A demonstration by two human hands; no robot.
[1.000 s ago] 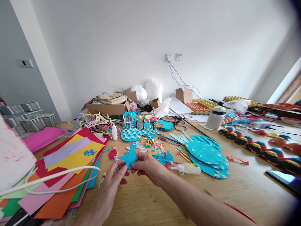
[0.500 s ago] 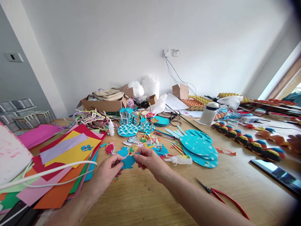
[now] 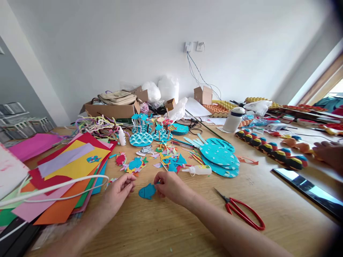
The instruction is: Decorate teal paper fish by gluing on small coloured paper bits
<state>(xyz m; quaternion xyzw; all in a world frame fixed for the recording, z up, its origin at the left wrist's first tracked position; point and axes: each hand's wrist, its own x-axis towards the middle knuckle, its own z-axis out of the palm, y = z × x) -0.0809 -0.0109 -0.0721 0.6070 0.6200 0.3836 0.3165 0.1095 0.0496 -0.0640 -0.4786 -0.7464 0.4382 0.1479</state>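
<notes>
A blue paper fish (image 3: 147,192) with a drawn eye and gill line is just above or on the wooden table; I cannot tell which. My right hand (image 3: 171,185) pinches it by the tail end. To its left, my left hand (image 3: 120,189) has loosely curled fingers with nothing between them, apart from the fish. Beyond both hands lie paper cutouts (image 3: 135,164) of sea creatures and a heap of coloured paper scraps (image 3: 171,160). A glue bottle (image 3: 199,170) lies on its side past my right hand. Red-handled scissors (image 3: 241,210) rest open to the right.
Coloured paper sheets (image 3: 64,171) with a white cable (image 3: 61,184) cover the left. Blue painted discs (image 3: 219,157), a white jar (image 3: 233,120), painted egg-carton strips (image 3: 270,148) and a phone (image 3: 308,192) stand or lie rightward. Another person's hand (image 3: 329,153) shows at the right edge.
My left hand has let go of the blue fish and drawn away to the left. The fish now lies flatter, its face showing, held by my right hand. The view has tilted downward.
</notes>
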